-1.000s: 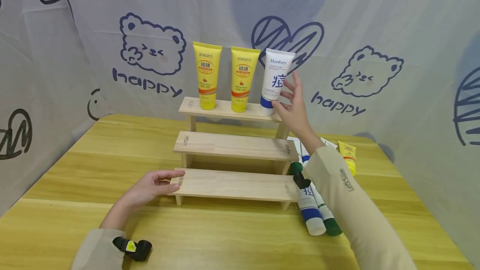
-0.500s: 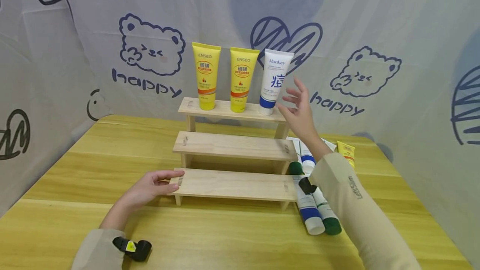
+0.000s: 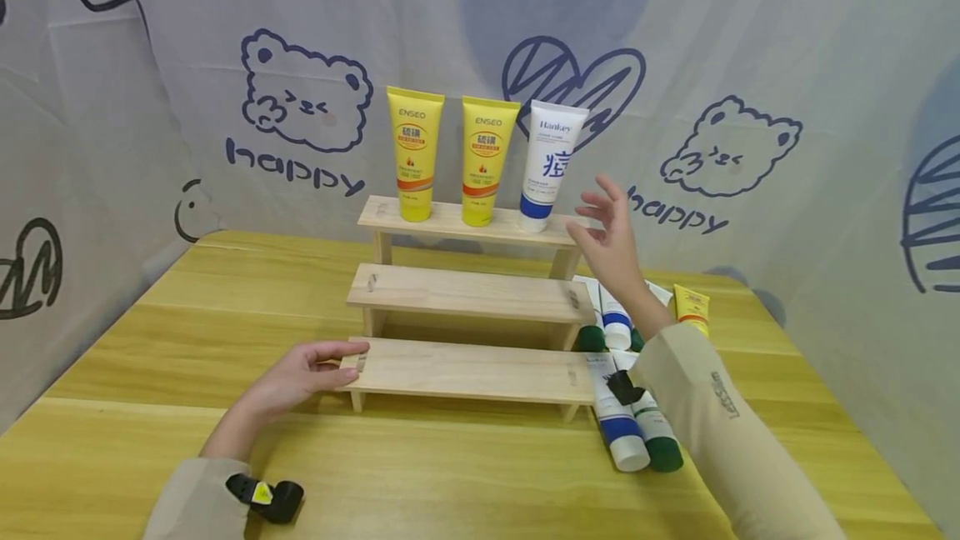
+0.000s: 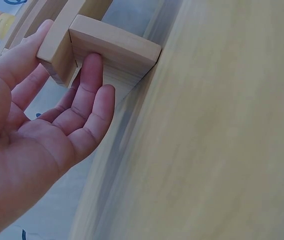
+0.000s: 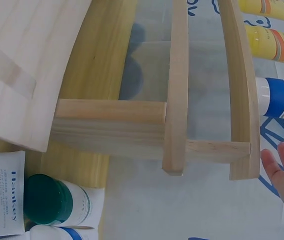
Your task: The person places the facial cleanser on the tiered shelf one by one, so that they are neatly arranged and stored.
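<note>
Three tubes stand upright on their caps on the top step of a three-step wooden display stand [image 3: 472, 292]. They are a yellow tube [image 3: 414, 155], a second yellow tube [image 3: 487, 161] and a white Hankey tube [image 3: 551, 161] with a blue band. Just right of the white tube, my right hand [image 3: 611, 240] is apart from it, fingers loosely bent and holding nothing. My left hand [image 3: 303, 373] grips the left end of the bottom step; in the left wrist view its fingertips [image 4: 93, 62] touch the step's leg [image 4: 114, 42].
Right of the stand lie several tubes, among them a white tube with a blue band [image 3: 622, 427], a green-capped tube [image 3: 660, 436] and a yellow tube [image 3: 692, 308]. My right forearm partly covers them. A patterned curtain [image 3: 450, 15] hangs behind the wooden table [image 3: 420, 473].
My right hand has let go of the white tube and drawn back to the right and down. The tube stays standing on the top step. My left hand has not moved.
</note>
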`<state>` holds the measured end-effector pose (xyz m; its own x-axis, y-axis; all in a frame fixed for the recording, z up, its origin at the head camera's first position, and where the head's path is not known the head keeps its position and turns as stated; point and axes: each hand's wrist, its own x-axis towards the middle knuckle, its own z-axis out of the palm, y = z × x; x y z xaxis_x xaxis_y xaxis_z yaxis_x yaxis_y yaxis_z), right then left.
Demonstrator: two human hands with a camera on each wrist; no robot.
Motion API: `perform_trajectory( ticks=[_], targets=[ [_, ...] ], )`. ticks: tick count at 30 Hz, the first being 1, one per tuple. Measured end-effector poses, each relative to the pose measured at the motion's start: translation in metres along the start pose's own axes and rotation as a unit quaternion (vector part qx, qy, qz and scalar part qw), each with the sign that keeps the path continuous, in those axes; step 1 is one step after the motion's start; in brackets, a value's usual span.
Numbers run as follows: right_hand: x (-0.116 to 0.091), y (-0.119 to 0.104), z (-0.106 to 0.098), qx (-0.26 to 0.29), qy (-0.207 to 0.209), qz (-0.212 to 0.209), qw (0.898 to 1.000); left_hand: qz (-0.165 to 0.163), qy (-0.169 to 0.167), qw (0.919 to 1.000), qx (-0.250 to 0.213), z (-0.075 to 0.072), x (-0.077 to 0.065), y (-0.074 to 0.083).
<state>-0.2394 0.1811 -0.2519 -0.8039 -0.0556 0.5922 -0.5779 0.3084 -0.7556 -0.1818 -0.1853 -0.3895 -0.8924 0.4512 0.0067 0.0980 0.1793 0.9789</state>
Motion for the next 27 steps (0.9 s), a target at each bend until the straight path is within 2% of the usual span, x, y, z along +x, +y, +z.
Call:
perform_trajectory(
  ticks=[7,11,15,22,27],
  targets=[
    [-0.002,0.028,-0.011,-0.011,0.006,-0.004,1.000,0.002,0.002,1.0000,0.000,0.000,0.001,-0.001],
    [-0.009,0.034,-0.016,-0.026,0.008,-0.010,1.000,0.005,0.002,1.0000,0.000,0.000,0.001,-0.002],
    [-0.017,0.032,-0.021,-0.038,0.009,-0.012,0.999,0.005,0.003,1.0000,0.001,0.000,0.001,-0.003],
    [-0.037,0.009,-0.029,-0.034,0.012,-0.015,0.999,0.003,0.000,1.0000,0.000,0.000,0.000,-0.002],
    [-0.048,0.011,-0.039,-0.040,0.013,-0.014,0.999,0.005,-0.006,1.0000,-0.003,-0.001,0.000,-0.001]
  ],
)
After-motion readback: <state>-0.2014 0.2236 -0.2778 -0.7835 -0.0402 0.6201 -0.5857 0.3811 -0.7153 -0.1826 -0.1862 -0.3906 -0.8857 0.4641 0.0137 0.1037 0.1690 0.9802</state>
